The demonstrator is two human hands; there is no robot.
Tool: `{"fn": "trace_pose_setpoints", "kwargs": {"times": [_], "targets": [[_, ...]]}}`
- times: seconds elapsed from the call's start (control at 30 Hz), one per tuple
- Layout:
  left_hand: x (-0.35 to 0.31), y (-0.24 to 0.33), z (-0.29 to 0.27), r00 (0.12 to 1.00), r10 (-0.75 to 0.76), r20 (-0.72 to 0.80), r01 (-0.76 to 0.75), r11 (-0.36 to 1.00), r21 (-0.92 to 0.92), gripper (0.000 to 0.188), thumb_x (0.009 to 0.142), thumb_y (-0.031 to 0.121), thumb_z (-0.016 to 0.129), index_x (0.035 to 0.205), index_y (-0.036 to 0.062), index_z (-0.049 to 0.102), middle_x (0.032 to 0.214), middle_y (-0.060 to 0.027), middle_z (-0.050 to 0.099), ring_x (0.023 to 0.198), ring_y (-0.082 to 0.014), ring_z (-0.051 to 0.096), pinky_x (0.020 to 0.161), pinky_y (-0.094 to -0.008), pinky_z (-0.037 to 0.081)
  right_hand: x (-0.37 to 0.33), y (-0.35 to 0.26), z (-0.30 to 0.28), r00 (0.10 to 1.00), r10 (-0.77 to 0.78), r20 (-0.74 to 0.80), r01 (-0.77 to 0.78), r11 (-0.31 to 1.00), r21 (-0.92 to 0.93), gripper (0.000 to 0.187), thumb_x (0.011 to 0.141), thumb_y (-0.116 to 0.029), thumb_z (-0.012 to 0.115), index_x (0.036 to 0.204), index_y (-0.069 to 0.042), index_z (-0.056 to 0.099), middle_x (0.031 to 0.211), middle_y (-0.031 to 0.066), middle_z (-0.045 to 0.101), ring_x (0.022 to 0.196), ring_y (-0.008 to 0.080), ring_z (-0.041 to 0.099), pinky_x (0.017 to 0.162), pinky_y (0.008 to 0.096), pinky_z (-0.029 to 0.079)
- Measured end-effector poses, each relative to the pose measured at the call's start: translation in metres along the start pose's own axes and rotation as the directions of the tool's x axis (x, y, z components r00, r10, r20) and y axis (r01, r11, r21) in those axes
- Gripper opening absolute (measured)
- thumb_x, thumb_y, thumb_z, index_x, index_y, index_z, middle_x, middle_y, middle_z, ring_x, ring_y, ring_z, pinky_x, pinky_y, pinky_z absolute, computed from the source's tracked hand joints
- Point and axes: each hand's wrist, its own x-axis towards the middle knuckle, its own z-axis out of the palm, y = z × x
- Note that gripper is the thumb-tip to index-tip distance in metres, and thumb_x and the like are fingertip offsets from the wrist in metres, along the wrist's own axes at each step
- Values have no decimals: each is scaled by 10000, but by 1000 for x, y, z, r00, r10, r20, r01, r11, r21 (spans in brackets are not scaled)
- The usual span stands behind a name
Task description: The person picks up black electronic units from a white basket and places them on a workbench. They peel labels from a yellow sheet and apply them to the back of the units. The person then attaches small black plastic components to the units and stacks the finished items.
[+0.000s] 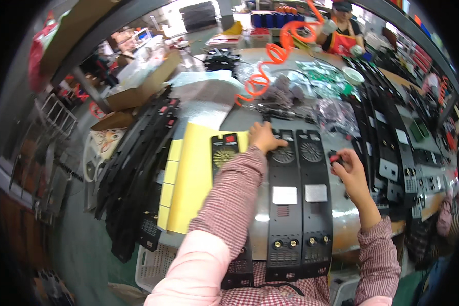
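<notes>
Two long black perforated panels lie side by side in front of me, a left panel (284, 219) and a right panel (316, 219). Each has a round slotted grille, a pale rectangle and brass-coloured fittings near the close end. My left hand (262, 136) reaches to the far end of the left panel, its thumb apart from the fingers; nothing shows in it. A third black panel (224, 148), partly on a yellow sheet (191, 168), is largely covered by my left arm. Right of the panels, my right hand (352, 172) pinches a small black-and-red part (334, 158).
Stacked black panels (137, 168) lean at the left, and more panels (387, 148) lie at the right. A coiled orange air hose (257, 84) hangs over the bench, near bagged parts (336, 115) and a white bowl (353, 76). Another person (341, 33) works across the bench.
</notes>
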Motion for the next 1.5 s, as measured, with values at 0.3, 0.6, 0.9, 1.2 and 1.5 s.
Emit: {"fn": "trace_pose_setpoints", "kwargs": {"times": [0.3,0.6,0.9,1.2,1.5], "targets": [[-33,-33,-73,999,28,39,36,91,-995,545,829,-55,707,1281,18,412,946,-159,684,749,-218,695,689,-320,582,-35,-82,39,923,-363,131,361,932,36,434,824,-8,738,1228,-45,584,1109,47,641,1070,142,612,915,304,490],[-104,0,-151,993,115,-4,9,-112,-994,183,899,120,702,1055,43,645,929,-55,702,757,-128,675,662,-261,574,-54,-123,63,792,-586,170,604,792,-83,408,771,47,733,1153,-12,605,1153,104,575,1018,165,640,876,281,552],[-158,41,-199,959,261,-109,-82,-113,-990,235,930,158,681,1126,38,631,981,-50,705,798,-109,678,716,-262,578,-48,-170,83,602,-764,232,780,500,-377,366,818,61,678,1171,-32,675,1229,81,545,912,79,559,662,208,528],[-190,67,-213,933,302,-197,-159,-144,-977,196,956,146,666,1119,60,600,923,-6,668,754,-63,631,667,-214,539,-24,-211,98,390,-861,328,790,129,-600,379,784,-38,749,1151,-48,653,1061,108,619,894,233,638,746,330,555],[-199,75,-214,916,340,-214,-165,-167,-972,240,958,140,661,1179,59,613,950,-17,681,768,-71,649,673,-218,547,-26,-227,92,286,-827,485,671,-188,-717,298,753,-183,763,1003,-57,660,895,67,588,892,250,605,750,365,524]]}}
